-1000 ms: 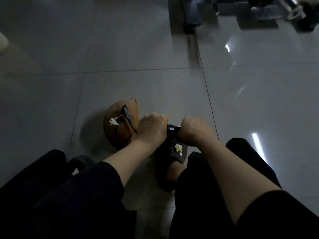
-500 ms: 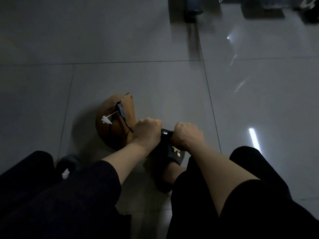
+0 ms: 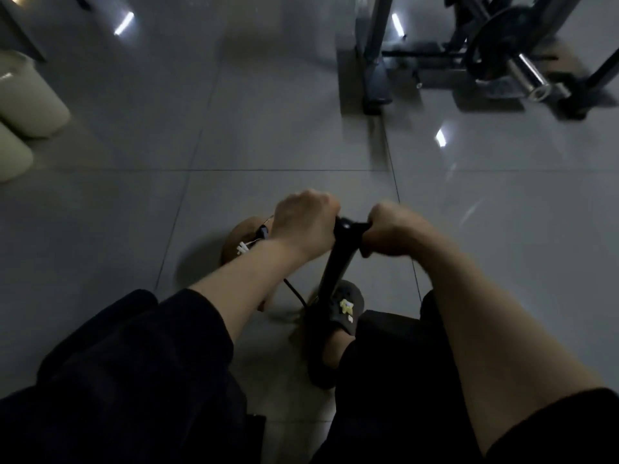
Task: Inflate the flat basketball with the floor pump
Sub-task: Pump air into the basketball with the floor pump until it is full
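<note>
A black floor pump (image 3: 336, 266) stands on the tiled floor between my knees, its handle raised. My left hand (image 3: 303, 226) grips the left end of the handle and my right hand (image 3: 393, 231) grips the right end. The brown, flat basketball (image 3: 241, 237) lies on the floor just left of the pump, mostly hidden behind my left wrist. A thin black hose (image 3: 294, 291) runs from the pump's base toward the ball, with a small white tag near the valve. My foot in a dark slipper (image 3: 345, 309) sits by the pump's base.
Gym equipment with a weight plate and steel bar (image 3: 502, 58) stands at the back right, and a dark metal post foot (image 3: 375, 82) is nearer the middle. Pale cylindrical containers (image 3: 23, 102) stand at the far left. Grey floor tiles spread around the pump.
Both hands have pulled the pump handle upward, so the shaft now shows below it. The view has tilted up, bringing the gym equipment and pale containers into sight.
</note>
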